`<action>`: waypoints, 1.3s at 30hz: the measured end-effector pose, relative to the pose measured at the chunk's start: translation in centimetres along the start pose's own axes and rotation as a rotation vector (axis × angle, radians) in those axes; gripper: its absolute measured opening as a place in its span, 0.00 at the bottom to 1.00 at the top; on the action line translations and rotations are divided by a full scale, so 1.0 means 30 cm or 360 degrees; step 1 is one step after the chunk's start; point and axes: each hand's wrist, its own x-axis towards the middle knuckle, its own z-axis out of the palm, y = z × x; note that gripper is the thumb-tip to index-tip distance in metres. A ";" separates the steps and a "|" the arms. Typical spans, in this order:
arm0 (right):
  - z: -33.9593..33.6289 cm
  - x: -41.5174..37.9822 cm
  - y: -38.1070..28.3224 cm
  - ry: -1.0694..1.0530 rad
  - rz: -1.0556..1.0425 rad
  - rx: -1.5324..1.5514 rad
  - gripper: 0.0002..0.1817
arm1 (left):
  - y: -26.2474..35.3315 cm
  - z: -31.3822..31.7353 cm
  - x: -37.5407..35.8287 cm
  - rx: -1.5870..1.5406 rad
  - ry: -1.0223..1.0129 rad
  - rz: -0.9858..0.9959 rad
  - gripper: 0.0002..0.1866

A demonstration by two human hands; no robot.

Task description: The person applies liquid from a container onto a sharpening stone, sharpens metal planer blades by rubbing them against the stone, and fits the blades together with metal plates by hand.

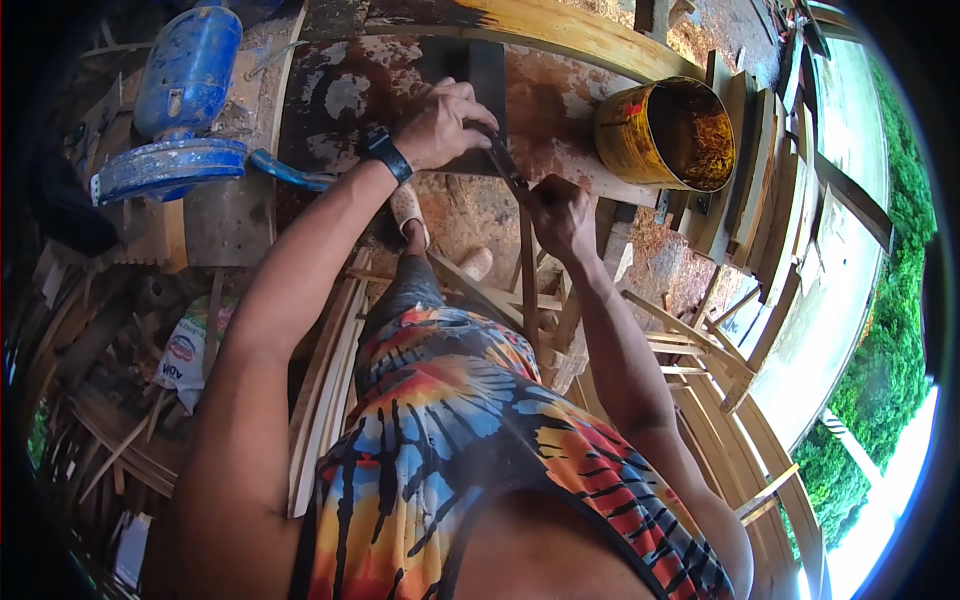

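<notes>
A thin, dark, narrow tool (pixel 507 168) slants between my two hands above the front edge of a stained wooden bench (pixel 545 115). My right hand (pixel 562 215) is closed in a fist around its near end. At the far end, the fingers of my left hand (pixel 445 125) are closed on the same tool, thumb side toward it. Its exact kind cannot be made out, as both ends are covered. Under and beyond my left hand lies a dark flat panel (pixel 475 75) on the bench. A dark watch (pixel 390 158) is on my left wrist.
A yellow, stained open bucket (pixel 612 135) stands at the bench's right side. To the left is a blue machine (pixel 190 75) with a blue hose (pixel 285 172). Stacked boards (pixel 755 180) are at the right. Wooden frames (pixel 690 350) and long strips (pixel 330 385) flank my body.
</notes>
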 end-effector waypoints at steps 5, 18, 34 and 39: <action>0.032 0.145 -0.059 0.0229 -0.0177 0.0101 0.11 | -0.105 -0.062 0.068 0.0243 0.0067 0.0049 0.10; 0.001 0.017 -0.008 0.0019 -0.0038 0.0029 0.15 | -0.003 0.005 0.000 0.0034 0.0046 0.0013 0.10; 0.015 0.025 -0.010 0.0065 0.0001 0.0147 0.17 | -0.012 -0.022 0.020 0.0128 -0.0009 0.0001 0.10; 0.022 0.005 0.003 0.0074 -0.0014 0.0050 0.15 | 0.001 -0.008 0.010 0.0111 0.0014 0.0025 0.10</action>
